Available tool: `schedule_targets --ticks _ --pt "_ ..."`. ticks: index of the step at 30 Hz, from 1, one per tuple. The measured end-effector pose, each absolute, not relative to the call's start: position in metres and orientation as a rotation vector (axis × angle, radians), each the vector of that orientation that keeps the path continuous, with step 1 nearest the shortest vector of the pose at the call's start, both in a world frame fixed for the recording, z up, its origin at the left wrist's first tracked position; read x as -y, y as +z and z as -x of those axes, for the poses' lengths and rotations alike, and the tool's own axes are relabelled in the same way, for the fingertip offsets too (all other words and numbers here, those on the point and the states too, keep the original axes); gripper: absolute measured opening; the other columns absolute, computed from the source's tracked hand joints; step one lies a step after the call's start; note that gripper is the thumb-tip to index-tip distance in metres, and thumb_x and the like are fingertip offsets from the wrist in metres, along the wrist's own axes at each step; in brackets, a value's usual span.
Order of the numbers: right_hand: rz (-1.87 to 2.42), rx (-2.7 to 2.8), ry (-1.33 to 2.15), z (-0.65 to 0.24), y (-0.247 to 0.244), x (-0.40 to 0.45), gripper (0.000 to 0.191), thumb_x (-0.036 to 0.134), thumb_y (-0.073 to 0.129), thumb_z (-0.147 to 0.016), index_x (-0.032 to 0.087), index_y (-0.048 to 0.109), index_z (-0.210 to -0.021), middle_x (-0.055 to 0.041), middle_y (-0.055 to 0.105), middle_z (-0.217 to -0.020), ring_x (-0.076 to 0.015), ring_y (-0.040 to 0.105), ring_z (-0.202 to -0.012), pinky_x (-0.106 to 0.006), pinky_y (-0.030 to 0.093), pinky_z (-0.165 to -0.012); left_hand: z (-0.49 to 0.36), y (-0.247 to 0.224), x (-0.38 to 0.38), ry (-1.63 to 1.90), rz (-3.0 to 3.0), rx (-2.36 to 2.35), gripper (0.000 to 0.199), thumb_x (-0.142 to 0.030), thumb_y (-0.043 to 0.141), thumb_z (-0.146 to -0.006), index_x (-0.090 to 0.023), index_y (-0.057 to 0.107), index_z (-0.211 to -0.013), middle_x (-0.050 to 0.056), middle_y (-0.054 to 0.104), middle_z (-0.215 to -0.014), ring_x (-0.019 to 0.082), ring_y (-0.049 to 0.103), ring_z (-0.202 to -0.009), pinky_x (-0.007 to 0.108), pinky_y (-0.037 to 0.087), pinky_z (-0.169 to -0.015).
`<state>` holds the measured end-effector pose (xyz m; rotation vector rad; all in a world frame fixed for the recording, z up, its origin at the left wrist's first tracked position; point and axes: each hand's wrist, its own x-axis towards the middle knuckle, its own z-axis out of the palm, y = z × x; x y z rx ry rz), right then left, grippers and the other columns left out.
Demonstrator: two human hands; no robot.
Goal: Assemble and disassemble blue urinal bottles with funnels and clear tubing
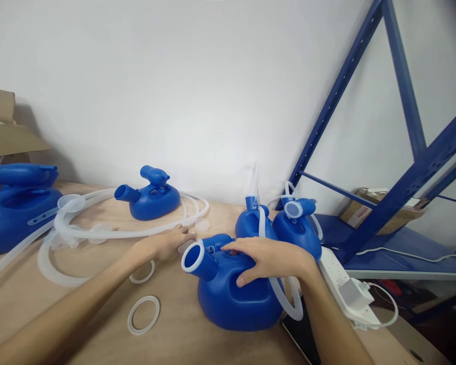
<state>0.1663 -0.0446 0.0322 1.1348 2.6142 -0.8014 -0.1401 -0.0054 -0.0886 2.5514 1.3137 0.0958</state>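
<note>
A blue plastic urinal bottle (239, 301) stands upright at the front, its wide mouth with a white ring facing left. My right hand (268, 258) grips it from above, fingers over the handle area and thumb on the near side. To the left of the bottle's mouth, my left hand (171, 242) reaches low over the table with bent fingers closed at a small translucent cap (184, 247), partly hidden by the hand and the bottle. Two white sealing rings lie nearby: one ring (143, 315) in front, another ring (142, 272) under my left forearm.
Other blue bottles stand around: one bottle (154, 203) behind, one bottle (19, 213) far left, two at the right. Translucent hoses (57, 271) coil at left. A power strip (349, 291), a phone (302, 329) and blue shelving (399, 187) are on the right.
</note>
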Motion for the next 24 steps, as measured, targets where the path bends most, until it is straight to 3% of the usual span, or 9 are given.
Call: schedule_targets --ticks 6,10,14,18,24 --pt "-1.159 -2.6 -0.785 -0.164 0.031 0.042 0.071 0.059 0.068 -0.09 0.025 0.053 -0.151 -0.0097 0.062 -0.143 -0.0344 0.056 -0.131 -0.043 0.041 -0.109 0.152 -0.054 0.006 0.136 -2.491 -1.288 0.059 -0.033 0.073 -0.075 -0.023 0.063 -0.132 0.012 0.061 -0.14 0.032 0.062 -0.125 0.041 0.05 -0.107" --pt "-1.192 -2.56 -0.759 -0.162 0.03 0.041 0.075 0.064 0.063 -0.091 0.027 0.048 -0.155 -0.0114 0.067 -0.133 -0.0351 0.062 -0.12 -0.044 0.045 -0.101 0.166 -0.018 0.018 0.469 -2.297 -1.337 0.058 -0.05 0.07 -0.082 -0.022 0.056 -0.131 0.01 0.07 -0.119 0.029 0.068 -0.11 0.037 0.057 -0.088" --pt "-1.184 -2.57 -0.744 -0.159 0.028 0.039 0.074 0.065 0.062 -0.091 0.027 0.048 -0.154 -0.0103 0.069 -0.12 -0.0326 0.064 -0.109 -0.041 0.046 -0.093 0.163 0.004 0.035 0.724 -2.148 -1.118 0.041 -0.045 0.069 -0.085 -0.025 0.052 -0.117 0.007 0.066 -0.124 0.024 0.067 -0.108 0.032 0.058 -0.079" --pt "-1.159 -2.606 -0.719 -0.158 0.024 0.037 0.07 0.062 0.064 -0.091 0.027 0.051 -0.15 -0.0084 0.07 -0.113 -0.0305 0.064 -0.104 -0.039 0.046 -0.091 0.152 0.014 0.045 0.693 -2.248 -1.082 0.031 -0.041 0.072 -0.082 -0.022 0.053 -0.097 0.005 0.066 -0.116 0.022 0.064 -0.103 0.031 0.055 -0.084" --pt "-1.156 -2.614 -0.66 -0.158 0.026 0.038 0.071 0.062 0.063 -0.092 0.027 0.05 -0.153 -0.01 0.07 -0.119 -0.0326 0.063 -0.11 -0.041 0.046 -0.095 0.165 0.008 0.036 0.277 -2.472 -1.421 0.032 -0.051 0.066 -0.082 -0.02 0.059 -0.089 0.004 0.064 -0.094 0.021 0.059 -0.083 0.031 0.047 -0.073"
